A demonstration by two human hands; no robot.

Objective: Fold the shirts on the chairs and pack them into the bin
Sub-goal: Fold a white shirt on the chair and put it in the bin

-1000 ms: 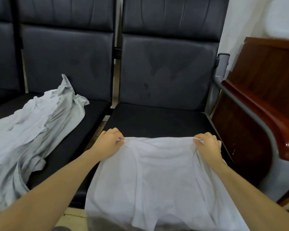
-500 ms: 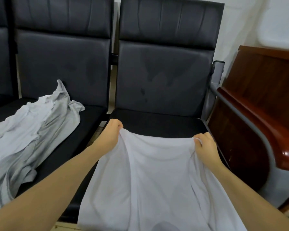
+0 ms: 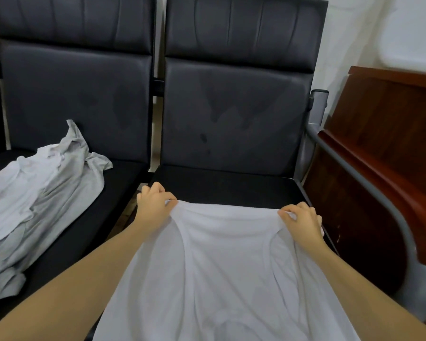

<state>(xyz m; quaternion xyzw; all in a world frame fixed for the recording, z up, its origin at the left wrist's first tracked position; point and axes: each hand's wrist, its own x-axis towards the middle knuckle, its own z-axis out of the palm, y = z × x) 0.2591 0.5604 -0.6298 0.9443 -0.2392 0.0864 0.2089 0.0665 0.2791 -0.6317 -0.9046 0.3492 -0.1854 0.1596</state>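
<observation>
Both hands (image 3: 155,203) pinching shirt (image 3: 221,267), hem cropped

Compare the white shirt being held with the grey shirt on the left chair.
The white shirt is gripped at its top edge by the left hand and right hand; the grey shirt is untouched. The white shirt is spread fairly flat over the right chair; the grey shirt lies crumpled on the left chair. Both are light and still unfolded.
</observation>
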